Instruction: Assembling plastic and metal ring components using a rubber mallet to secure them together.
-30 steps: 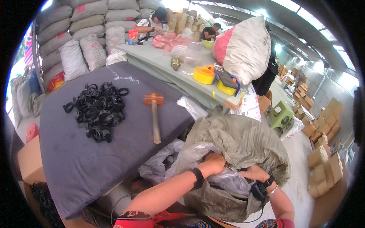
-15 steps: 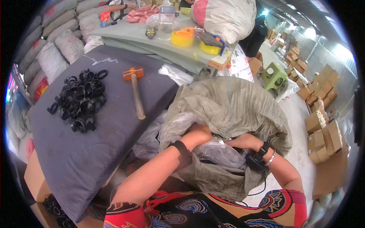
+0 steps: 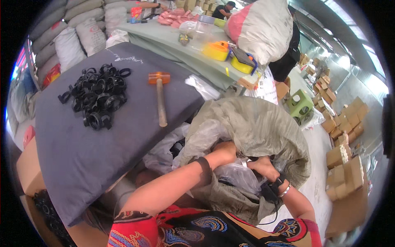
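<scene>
Clock directions run from the centre of the view. The grey-green sack (image 3: pixel 263 119) stands at 4 o'clock, its mouth slack around a clear plastic liner (image 3: pixel 238 175). The left hand (image 3: pixel 225 151) and right hand (image 3: pixel 264 168) work in the mouth, close together, with a small pale piece (image 3: pixel 244 161) between them. Fingertips are hidden; whether either hand is closed on anything cannot be told.

Hazards (judged):
- Liner may tear or slip inward if the hands pull against each other.
- Sack rim may fold over the hands, since nothing visible props it.
- The black device (image 3: pixel 269 192) at the right wrist may snag the sack through its cable.

Changes from half a second earlier: the view shifts, placing the sack lower. More of the right hand shows. The black rings (image 3: pixel 96 94) at 9 to 10 o'clock and mallet (image 3: pixel 159 78) at 10 keep their positions on the padded table (image 3: pixel 123 140).
</scene>
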Motion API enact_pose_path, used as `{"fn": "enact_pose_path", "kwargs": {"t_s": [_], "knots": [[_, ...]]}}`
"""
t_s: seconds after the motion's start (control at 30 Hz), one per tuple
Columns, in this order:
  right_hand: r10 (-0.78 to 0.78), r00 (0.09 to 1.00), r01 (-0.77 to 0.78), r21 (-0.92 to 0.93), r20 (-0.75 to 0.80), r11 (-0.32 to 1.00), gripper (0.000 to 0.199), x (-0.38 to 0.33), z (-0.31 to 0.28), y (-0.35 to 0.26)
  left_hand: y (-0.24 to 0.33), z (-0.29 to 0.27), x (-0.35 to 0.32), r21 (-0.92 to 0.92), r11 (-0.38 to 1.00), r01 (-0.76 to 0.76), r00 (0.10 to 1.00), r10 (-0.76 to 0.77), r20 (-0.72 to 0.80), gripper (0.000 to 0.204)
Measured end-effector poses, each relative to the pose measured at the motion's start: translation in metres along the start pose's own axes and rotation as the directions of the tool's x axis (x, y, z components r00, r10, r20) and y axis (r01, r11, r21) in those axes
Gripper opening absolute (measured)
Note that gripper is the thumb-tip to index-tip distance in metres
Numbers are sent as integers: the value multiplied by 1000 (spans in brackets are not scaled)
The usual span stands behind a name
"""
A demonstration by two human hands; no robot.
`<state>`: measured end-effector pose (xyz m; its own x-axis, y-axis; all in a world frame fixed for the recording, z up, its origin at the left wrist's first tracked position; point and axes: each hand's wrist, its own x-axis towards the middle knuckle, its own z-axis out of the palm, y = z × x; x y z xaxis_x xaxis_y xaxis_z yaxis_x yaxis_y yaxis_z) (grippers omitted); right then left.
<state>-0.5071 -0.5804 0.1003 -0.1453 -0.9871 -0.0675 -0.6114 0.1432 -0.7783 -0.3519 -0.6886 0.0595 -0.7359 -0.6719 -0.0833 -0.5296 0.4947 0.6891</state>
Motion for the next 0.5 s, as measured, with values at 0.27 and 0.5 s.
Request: {"fn": "enact_pose_path", "kwargs": {"t_s": [0.27,0.5], "knots": [[-22,994,30,-73,109,997,72,-2,-10,-1,1,-4,-17,-35,993,-113,992,115,58,34],[-245,948,245,-26,-205,969,57,-11,17,7,-2,-4,-25,-73,987,-140,989,143,32,36]]}}
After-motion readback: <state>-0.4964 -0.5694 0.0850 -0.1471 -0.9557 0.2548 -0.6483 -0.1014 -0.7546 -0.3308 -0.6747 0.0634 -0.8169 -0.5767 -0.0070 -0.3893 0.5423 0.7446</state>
